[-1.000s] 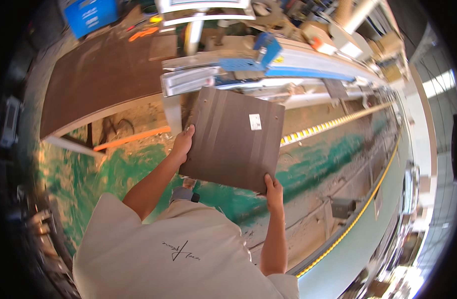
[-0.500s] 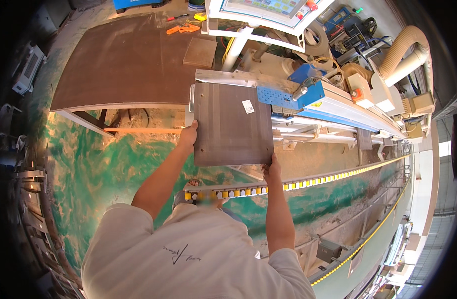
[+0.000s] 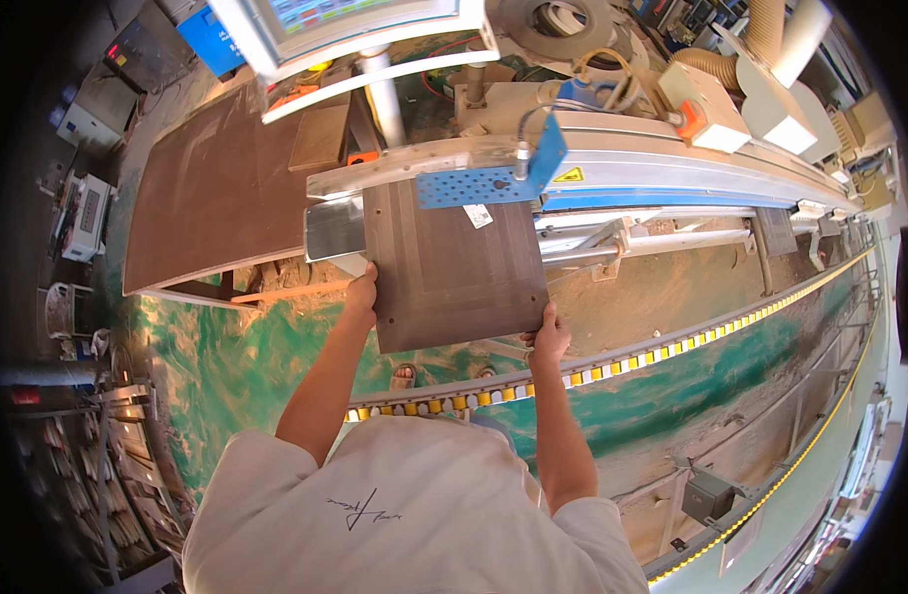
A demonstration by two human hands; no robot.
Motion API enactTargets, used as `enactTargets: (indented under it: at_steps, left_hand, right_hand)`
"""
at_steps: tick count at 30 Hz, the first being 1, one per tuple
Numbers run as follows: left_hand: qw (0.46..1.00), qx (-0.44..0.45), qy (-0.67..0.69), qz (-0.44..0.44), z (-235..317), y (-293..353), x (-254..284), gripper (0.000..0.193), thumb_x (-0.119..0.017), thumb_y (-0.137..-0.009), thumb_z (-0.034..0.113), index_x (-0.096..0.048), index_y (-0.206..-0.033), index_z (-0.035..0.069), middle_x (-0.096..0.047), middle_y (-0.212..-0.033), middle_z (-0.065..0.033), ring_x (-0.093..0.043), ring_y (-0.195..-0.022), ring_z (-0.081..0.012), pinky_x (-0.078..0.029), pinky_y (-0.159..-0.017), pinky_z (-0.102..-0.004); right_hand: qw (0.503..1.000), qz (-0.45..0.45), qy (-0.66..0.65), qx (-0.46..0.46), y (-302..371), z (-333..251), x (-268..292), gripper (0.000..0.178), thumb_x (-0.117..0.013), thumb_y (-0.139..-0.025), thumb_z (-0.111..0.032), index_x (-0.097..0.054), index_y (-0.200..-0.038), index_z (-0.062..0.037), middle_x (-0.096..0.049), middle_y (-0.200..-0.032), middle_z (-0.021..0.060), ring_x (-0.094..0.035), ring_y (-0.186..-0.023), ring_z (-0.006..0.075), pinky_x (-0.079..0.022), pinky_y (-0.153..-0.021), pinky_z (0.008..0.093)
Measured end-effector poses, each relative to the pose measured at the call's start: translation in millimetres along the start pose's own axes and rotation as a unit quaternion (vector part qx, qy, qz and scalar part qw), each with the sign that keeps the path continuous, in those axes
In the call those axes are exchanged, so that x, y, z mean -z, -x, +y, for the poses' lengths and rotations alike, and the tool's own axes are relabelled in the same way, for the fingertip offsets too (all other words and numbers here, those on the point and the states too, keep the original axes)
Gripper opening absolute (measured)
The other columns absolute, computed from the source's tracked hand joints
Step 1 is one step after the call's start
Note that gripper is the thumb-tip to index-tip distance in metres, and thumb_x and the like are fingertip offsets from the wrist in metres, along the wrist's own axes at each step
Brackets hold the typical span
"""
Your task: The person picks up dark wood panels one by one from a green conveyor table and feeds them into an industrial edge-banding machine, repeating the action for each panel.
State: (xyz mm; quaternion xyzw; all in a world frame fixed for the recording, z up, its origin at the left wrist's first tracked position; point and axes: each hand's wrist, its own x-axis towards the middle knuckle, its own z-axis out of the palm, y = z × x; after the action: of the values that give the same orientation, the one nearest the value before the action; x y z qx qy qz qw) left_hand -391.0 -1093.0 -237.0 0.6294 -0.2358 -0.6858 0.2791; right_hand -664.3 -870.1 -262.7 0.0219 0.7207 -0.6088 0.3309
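A dark brown rectangular board [image 3: 459, 277] with small holes near its corners lies flat between my hands. My left hand [image 3: 362, 291] grips its left edge near the front corner. At the front right corner my right hand [image 3: 549, 335] is closed on the board, thumb on top. The board's far edge lies under a blue perforated plate [image 3: 464, 188] on the machine. A white label [image 3: 477, 215] sticks to the board close to that plate. Left of the board is a shiny metal plate [image 3: 334, 233].
A brown-topped table [image 3: 201, 188] stands to the left. Above the machine hangs a control screen in a white frame [image 3: 375, 69]. A roller rail with yellow and white wheels [image 3: 612, 368] runs from before me to the far right. Beyond it lies a grey box [image 3: 706, 495].
The board's far part has gone under the blue perforated plate, with both hands still holding it. The view has shifted, and more of the metal plate on the left shows.
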Motion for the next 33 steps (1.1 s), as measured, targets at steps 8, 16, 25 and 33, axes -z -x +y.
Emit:
enactTargets:
  at_steps: [8, 16, 25, 33]
  left_hand:
    - [1.0, -0.005, -0.018, 0.009, -33.6, -21.1, -72.7, 0.055, -0.054, -0.101, 0.039, -0.053, -0.132, -0.006, -0.058, -0.131, -0.0158, -0.059, -0.114, -0.0266, -0.047, -0.097, -0.0397]
    - [0.997, -0.036, -0.054, 0.041, -62.9, -24.4, -157.2, 0.062, -0.057, -0.097, 0.042, -0.052, -0.13, -0.01, -0.059, -0.13, -0.0198, -0.058, -0.115, -0.0294, -0.047, -0.095, -0.0425]
    - [0.982, -0.038, -0.172, 0.063, -68.8, 26.3, -240.4, 0.063, -0.054, -0.096, 0.047, -0.056, -0.126, -0.009, -0.06, -0.124, -0.025, -0.059, -0.111, -0.039, -0.047, -0.091, -0.0455]
    - [0.96, -0.042, -0.144, -0.238, -71.3, -16.5, -266.4, 0.039, -0.054, -0.1, 0.041, -0.057, -0.113, 0.004, -0.066, -0.098, -0.0093, -0.066, -0.083, -0.0226, -0.055, -0.076, -0.0417]
  right_hand:
    - [1.0, 0.005, 0.008, 0.011, -54.5, -41.1, 53.5, 0.051, -0.057, -0.098, -0.044, -0.061, -0.082, 0.0038, -0.058, -0.058, 0.0083, -0.057, -0.041, 0.0164, -0.04, -0.036, 0.0285]
    - [0.997, 0.009, -0.082, 0.002, -99.6, -61.0, 123.8, 0.037, -0.059, -0.097, -0.032, -0.055, -0.112, 0.0013, -0.065, -0.092, 0.013, -0.066, -0.058, 0.0204, -0.052, -0.046, 0.0272]
    - [0.985, 0.053, -0.16, -0.032, 50.7, 13.4, 250.8, 0.035, -0.056, -0.098, -0.022, -0.052, -0.124, 0.001, -0.067, -0.103, 0.017, -0.069, -0.069, 0.0245, -0.058, -0.057, 0.0291]
    - [0.892, 0.368, -0.216, -0.147, 341.1, 240.2, 360.2, 0.039, -0.058, -0.096, -0.021, -0.051, -0.128, 0.0002, -0.066, -0.103, 0.0175, -0.068, -0.068, 0.0255, -0.057, -0.052, 0.0316]
